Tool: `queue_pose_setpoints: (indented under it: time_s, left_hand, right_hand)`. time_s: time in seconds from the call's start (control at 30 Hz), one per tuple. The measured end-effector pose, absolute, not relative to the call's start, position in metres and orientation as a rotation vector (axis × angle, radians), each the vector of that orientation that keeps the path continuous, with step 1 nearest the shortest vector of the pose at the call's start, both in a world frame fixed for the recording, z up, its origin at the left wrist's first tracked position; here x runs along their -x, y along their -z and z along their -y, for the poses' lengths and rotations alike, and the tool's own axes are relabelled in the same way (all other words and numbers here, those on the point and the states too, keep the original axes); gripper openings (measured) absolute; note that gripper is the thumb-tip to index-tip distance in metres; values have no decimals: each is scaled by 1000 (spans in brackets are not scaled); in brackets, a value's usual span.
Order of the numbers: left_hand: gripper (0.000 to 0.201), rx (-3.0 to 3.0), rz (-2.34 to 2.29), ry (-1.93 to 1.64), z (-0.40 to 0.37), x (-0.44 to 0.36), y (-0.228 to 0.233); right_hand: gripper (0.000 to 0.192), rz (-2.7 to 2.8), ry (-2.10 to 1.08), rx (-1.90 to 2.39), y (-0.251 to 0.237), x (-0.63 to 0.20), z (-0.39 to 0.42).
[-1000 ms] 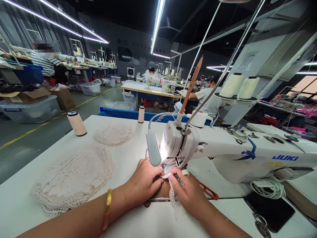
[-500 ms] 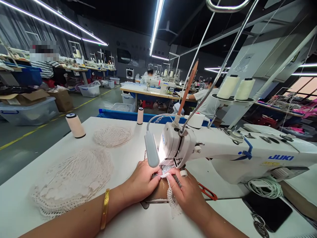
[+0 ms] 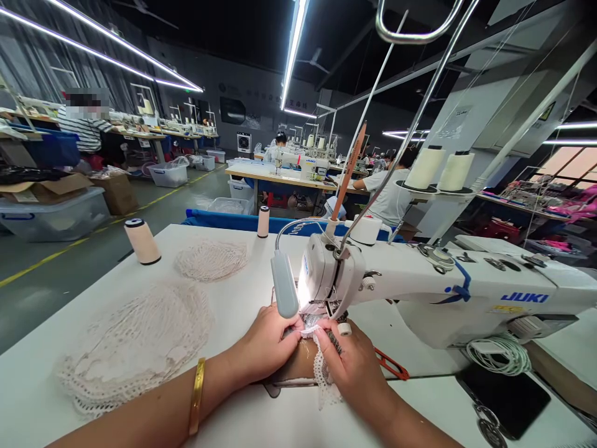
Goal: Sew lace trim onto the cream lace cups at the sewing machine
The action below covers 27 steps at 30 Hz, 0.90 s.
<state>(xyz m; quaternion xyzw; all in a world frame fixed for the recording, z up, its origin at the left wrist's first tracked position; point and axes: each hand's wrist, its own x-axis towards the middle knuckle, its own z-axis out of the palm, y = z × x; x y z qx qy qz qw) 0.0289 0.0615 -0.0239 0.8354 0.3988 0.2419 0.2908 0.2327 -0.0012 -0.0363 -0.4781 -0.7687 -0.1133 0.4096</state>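
Observation:
A strip of white lace trim point(image 3: 321, 368) runs between my two hands at the front of the sewing machine point(image 3: 401, 274), its loose end hanging over the table edge of the machine bed. My left hand point(image 3: 270, 339) pinches the lace left of the needle area, thumb and fingers pressed together. On the right, my right hand point(image 3: 352, 358) also pinches it, thumb on top. The needle and presser foot are mostly hidden behind the lamp point(image 3: 284, 287) and my fingers. Bright light falls on the lace there.
Two piles of lace pieces, a large one point(image 3: 140, 348) and a smaller one point(image 3: 212, 260), lie on the left. Thread cones point(image 3: 142, 241) stand behind them. Red thread snips point(image 3: 392, 363), a black phone point(image 3: 506, 395) and a coiled white cable point(image 3: 499, 356) lie on the right.
Both hands stay in nearly the same place, still pinching the lace by the needle area. The whole view has shifted very slightly.

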Motion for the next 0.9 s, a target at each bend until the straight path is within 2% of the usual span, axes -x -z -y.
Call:
queue_pose_setpoints:
  time_s: [0.2, 0.37, 0.57, 0.8, 0.9]
  left_hand:
    - [8, -2242, -1055, -634, -57, -27, 21]
    - [21, -2232, -1032, -661, -59, -28, 20]
    - [23, -2211, -1052, -620, -61, -28, 19]
    - [1, -2255, -1075, -607, -55, -29, 17]
    - [11, -2290, -1027, -671, -55, -29, 19]
  right_hand:
    - [28, 1943, 191, 1219, 37, -232, 2]
    - [28, 1948, 203, 1222, 38, -232, 1]
    - [31, 1926, 209, 1205, 36, -230, 2]
    - [27, 1979, 182, 1220, 38, -232, 4]
    - [27, 2000, 140, 1212, 40, -233, 4]
